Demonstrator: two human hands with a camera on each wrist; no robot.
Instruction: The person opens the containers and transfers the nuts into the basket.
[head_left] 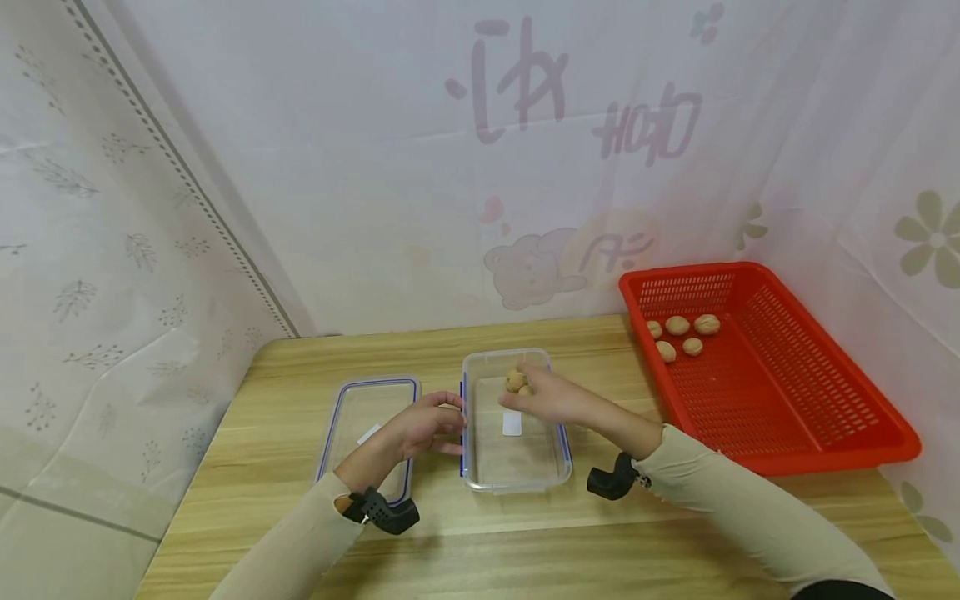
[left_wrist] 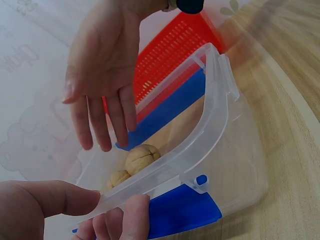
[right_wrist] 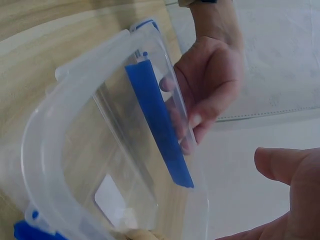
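My right hand point(head_left: 543, 396) hangs over a clear plastic storage box point(head_left: 491, 458), fingers pointing down into it. In the left wrist view, two walnuts point(left_wrist: 142, 158) lie inside the box just below the right fingertips, apart from them. The thumb of that hand stands away from the fingers in the right wrist view. At the box's left side is my left hand point(head_left: 431, 423). Its fingertips rest along the outer wall near a blue latch point(left_wrist: 185, 210), and its thumb tip lies right at the rim. A white label point(head_left: 512, 423) shows on the box floor.
A red slotted plastic basket point(head_left: 787, 417) stands to the right, with several walnuts point(head_left: 677, 325) at its far left corner. Left of the box, a clear lid point(head_left: 367, 396) with a blue seal lies on the wooden table point(head_left: 480, 550), partly under the left forearm. A printed curtain point(head_left: 375, 167) hangs behind.
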